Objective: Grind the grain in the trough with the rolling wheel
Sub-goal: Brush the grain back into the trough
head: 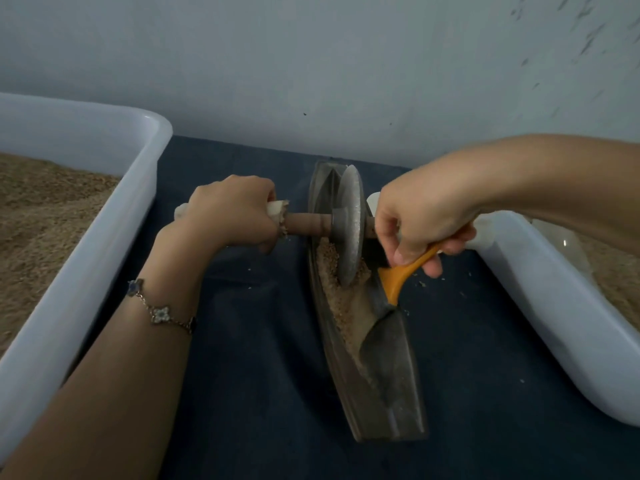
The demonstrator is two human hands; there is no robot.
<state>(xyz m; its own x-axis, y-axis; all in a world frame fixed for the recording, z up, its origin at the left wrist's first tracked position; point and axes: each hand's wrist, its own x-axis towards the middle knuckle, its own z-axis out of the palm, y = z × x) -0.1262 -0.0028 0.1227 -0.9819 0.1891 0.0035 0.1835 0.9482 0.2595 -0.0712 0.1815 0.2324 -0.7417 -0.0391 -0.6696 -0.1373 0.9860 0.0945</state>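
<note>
Orange handle pinched between the right hand point(422, 225) thumb and curled fingers: that's a brush point(401, 275), bristles down at the trough's point(388, 403) near slope, sweeping grain point(341, 306) back toward the wheel point(349, 225). Left hand point(233, 211) has its fingers wrapped tight round the axle's point(306, 225) padded end, wheel standing upright just beyond its knuckles (right-side grip is hidden behind the brushing hand). Best play: hold the wheel steady, gather the grain under its rim, then roll
</note>
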